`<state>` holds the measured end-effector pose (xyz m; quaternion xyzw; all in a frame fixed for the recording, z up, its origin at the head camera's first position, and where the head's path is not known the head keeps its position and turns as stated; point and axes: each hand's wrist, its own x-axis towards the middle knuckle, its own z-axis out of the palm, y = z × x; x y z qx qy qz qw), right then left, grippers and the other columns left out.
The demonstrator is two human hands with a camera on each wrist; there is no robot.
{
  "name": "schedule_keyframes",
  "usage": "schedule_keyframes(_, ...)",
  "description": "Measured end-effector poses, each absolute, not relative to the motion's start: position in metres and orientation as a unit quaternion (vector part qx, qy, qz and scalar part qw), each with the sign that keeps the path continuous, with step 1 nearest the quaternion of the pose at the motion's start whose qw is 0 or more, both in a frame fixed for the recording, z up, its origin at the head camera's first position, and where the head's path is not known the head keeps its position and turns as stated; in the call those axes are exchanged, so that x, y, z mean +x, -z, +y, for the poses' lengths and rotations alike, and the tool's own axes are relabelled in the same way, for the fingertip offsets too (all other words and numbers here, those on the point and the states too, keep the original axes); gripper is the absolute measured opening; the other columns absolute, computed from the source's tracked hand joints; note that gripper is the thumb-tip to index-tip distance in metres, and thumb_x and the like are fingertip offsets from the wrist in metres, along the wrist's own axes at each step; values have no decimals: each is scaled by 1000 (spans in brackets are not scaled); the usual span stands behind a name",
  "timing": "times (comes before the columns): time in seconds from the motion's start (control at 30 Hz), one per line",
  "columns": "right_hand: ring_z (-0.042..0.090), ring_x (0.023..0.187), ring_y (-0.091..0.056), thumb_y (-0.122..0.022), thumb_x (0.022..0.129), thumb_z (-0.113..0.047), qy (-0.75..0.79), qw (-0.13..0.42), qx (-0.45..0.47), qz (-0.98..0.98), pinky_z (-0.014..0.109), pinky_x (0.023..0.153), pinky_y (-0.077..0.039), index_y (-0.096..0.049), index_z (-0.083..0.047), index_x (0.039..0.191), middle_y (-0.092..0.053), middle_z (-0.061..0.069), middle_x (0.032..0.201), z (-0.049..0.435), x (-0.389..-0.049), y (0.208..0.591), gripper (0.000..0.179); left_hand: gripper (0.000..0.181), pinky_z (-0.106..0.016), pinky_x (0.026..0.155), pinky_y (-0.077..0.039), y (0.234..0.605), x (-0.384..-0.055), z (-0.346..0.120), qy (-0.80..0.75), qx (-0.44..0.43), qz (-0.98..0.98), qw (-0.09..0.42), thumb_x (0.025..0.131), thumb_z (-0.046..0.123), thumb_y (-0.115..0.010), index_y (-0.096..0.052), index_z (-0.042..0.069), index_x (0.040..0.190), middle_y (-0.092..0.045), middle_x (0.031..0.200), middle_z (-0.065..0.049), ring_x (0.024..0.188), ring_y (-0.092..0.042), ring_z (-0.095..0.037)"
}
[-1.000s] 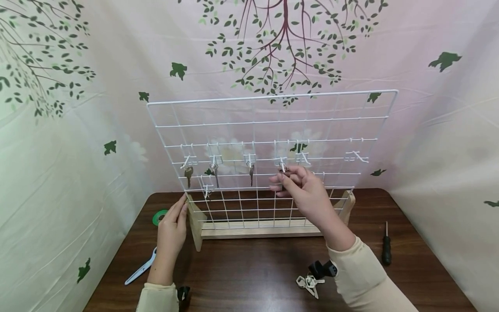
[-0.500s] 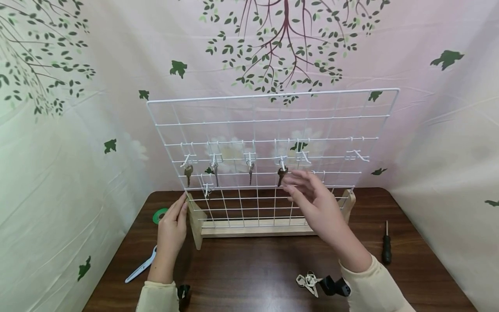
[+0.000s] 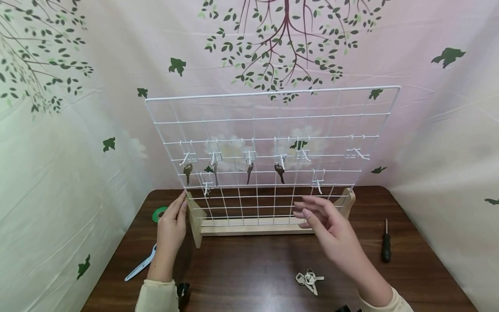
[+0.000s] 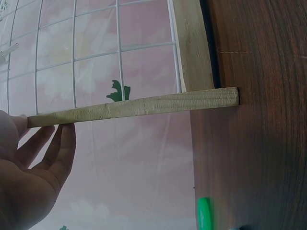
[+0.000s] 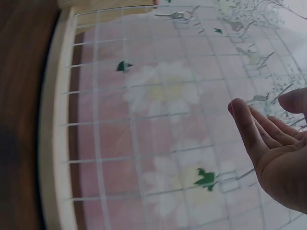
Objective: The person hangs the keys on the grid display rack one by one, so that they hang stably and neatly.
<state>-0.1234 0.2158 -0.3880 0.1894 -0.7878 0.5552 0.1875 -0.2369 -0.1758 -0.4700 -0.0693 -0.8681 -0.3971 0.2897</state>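
A white wire grid [image 3: 273, 92] stands upright in a wooden stand [image 3: 257, 229]. My left hand [image 3: 171, 225] grips the stand's left side piece [image 4: 134, 106], thumb on one face and fingertips on the other. Several hooks on the grid carry keys, among them a dark key [image 3: 280, 174] right of centre. My right hand [image 3: 335, 234] is in front of the grid's lower right, holding nothing, fingers loosely bent. Above it hangs a bare hook [image 3: 319, 186]. Below, a small bunch of keys [image 3: 309, 281] lies on the table. The right wrist view shows this hand [image 5: 283, 153] near the wires.
On the left of the brown table [image 3: 241, 268] lie a green tape roll [image 3: 159, 214] and a light-blue handled tool [image 3: 141, 264], partly behind my forearm. A black-handled screwdriver [image 3: 386, 248] lies at the right. Printed cloth [image 3: 249, 52] hangs behind the grid.
My right hand has let go of the dark key, which now hangs from its hook, and has moved down and right. My left hand has stayed on the stand.
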Motion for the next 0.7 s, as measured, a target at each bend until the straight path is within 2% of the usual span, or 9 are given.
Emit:
schedule_keyframes(0.4,5,101,-78,-55,111,-5,-569,156,114,-799,33,76,-69,-58,4,137,-72,28,130,232,-118,441,28,41,-59,106,-57,470,-238,-176,398,-73,-866,293,113,19,-56,-61,15,153,-67,149,-18,134,-67,-41)
schedule_keyframes(0.7,4,95,-78,-57,112,-11,-596,99,36,-796,33,75,-69,-57,8,136,-70,35,131,247,-121,476,31,41,-59,105,-58,472,-239,-176,398,-76,-865,297,113,18,-56,-60,15,154,-67,148,-19,133,-67,-42)
